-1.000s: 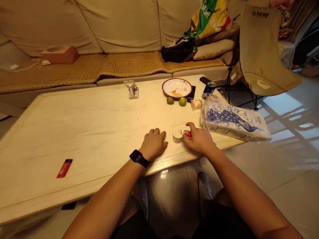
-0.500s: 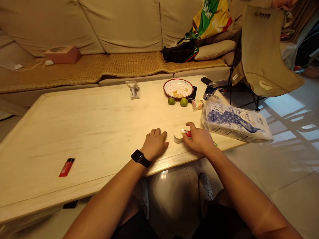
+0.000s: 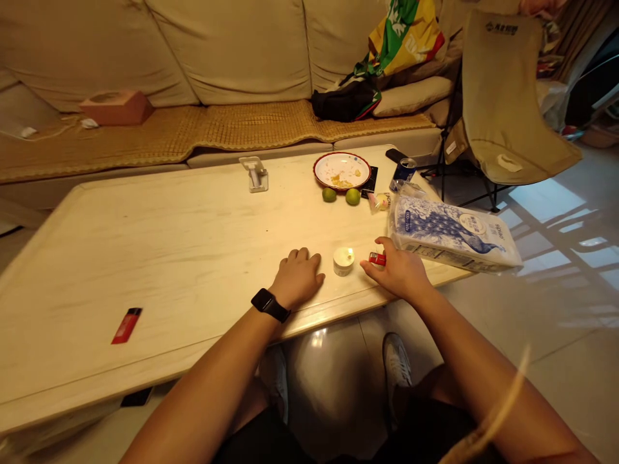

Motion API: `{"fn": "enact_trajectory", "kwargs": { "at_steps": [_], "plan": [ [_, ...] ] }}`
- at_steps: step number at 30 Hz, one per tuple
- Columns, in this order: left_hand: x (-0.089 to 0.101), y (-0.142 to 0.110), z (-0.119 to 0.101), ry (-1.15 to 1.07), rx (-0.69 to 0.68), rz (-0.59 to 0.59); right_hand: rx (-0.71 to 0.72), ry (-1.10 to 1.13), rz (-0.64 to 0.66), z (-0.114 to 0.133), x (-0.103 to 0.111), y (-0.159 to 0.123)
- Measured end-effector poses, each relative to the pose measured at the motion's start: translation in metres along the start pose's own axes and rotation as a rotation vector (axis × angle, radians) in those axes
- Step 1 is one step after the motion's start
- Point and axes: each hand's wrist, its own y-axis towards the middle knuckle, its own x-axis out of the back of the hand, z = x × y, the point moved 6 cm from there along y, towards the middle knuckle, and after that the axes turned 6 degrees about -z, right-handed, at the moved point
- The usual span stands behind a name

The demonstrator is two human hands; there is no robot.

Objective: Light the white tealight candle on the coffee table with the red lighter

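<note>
A short round candle (image 3: 343, 261), pale and cup-shaped, stands upright on the table (image 3: 193, 245) between my hands, with a bright spot by its wick. My right hand (image 3: 401, 267), to the right of the candle and apart from it, is closed around a red lighter (image 3: 378, 259) whose metal end points left. I see no clear flame at the lighter. My left hand (image 3: 298, 277), with a black watch on the wrist, lies flat on the table left of the candle, fingers stretched out and holding nothing. Farther left lies a second red lighter (image 3: 126, 326).
A large tissue pack (image 3: 454, 232) overhangs the table's right end. Behind the candle are two green limes (image 3: 353, 196), a red-rimmed plate (image 3: 316, 169), a blue can (image 3: 403, 173) and a white phone stand (image 3: 256, 175). A folding chair (image 3: 507, 96) stands at right, a sofa behind.
My right hand has drawn back to the right with the lighter, away from the candle. The flame seen at the lighter is gone, and a bright spot shows on the candle. My left hand stays put.
</note>
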Motion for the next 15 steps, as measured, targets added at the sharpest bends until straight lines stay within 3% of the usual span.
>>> {"fn": "enact_trajectory", "kwargs": {
  "at_steps": [15],
  "plan": [
    [0.001, 0.001, 0.001, 0.001, -0.009, 0.0, -0.019, -0.011, -0.052, -0.024, 0.006, -0.013]
  ]
}}
